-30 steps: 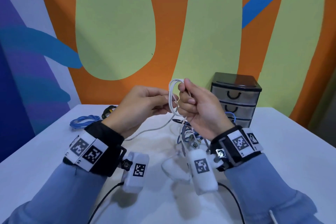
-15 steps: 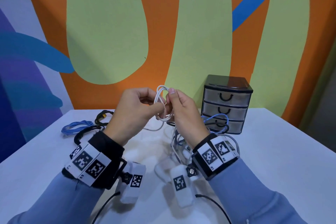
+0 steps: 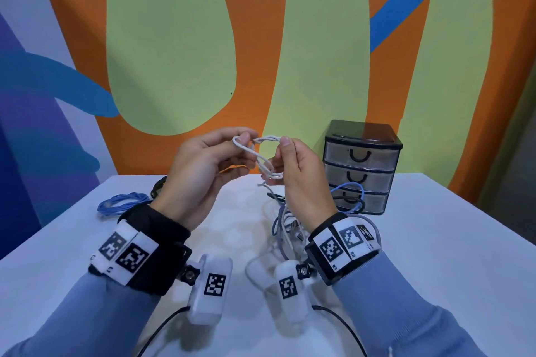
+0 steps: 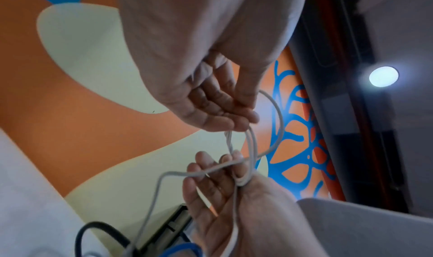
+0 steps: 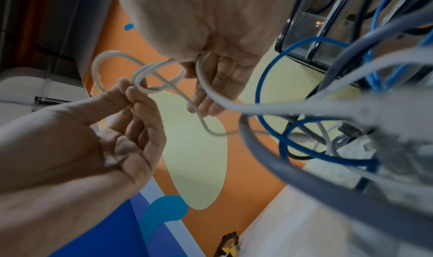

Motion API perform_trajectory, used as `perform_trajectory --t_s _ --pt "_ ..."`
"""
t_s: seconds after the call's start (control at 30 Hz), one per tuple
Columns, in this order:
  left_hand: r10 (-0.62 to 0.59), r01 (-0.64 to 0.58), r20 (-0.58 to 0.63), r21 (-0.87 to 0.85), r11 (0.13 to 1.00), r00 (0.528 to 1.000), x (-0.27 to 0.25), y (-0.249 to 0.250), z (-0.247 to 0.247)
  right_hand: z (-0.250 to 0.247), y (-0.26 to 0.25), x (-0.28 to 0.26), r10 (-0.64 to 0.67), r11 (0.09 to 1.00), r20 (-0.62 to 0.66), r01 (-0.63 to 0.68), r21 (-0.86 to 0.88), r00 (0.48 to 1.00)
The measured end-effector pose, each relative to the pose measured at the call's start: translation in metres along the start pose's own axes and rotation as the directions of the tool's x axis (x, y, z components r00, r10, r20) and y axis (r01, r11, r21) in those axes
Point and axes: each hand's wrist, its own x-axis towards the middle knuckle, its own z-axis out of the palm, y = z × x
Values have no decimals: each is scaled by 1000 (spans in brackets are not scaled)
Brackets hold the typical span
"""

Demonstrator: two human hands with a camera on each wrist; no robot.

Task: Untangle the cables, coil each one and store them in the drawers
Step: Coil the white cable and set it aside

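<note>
A thin white cable [image 3: 262,158] is held up in the air above the table, looped several times between both hands. My left hand [image 3: 246,140] pinches one end of the loops between thumb and fingertips [image 4: 236,121]. My right hand [image 3: 280,153] grips the other end, with loops running through its curled fingers [image 4: 236,170]. A short twisted stretch of cable [image 4: 228,140] spans the gap between the hands. The cable's tail drops to a tangle of blue, grey and white cables [image 3: 285,223] on the table under my right wrist. The black three-drawer unit [image 3: 362,165] stands at the back right, all drawers closed.
A coiled blue cable [image 3: 121,203] lies at the back left of the white table [image 3: 449,255], with a black cable [image 3: 158,188] beside it. A blue loop and a black loop [image 3: 352,197] of the tangle rest against the lowest drawer. A painted wall rises right behind the table.
The hands have drawn slightly apart. The white loops, earlier bunched upright between them, now stretch sideways with a twisted section across the gap.
</note>
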Motion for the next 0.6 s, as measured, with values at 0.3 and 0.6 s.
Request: perform_trajectory --t_s 0.3,0.6 --pt "-190 199 63 -411 890 980 -3 17 -9 -10 -6 9 313 673 145 -327 663 939" --pt "-65 36 86 307 951 994 -1 6 -2 -18 -5 15 175 912 -96 -124 391 980"
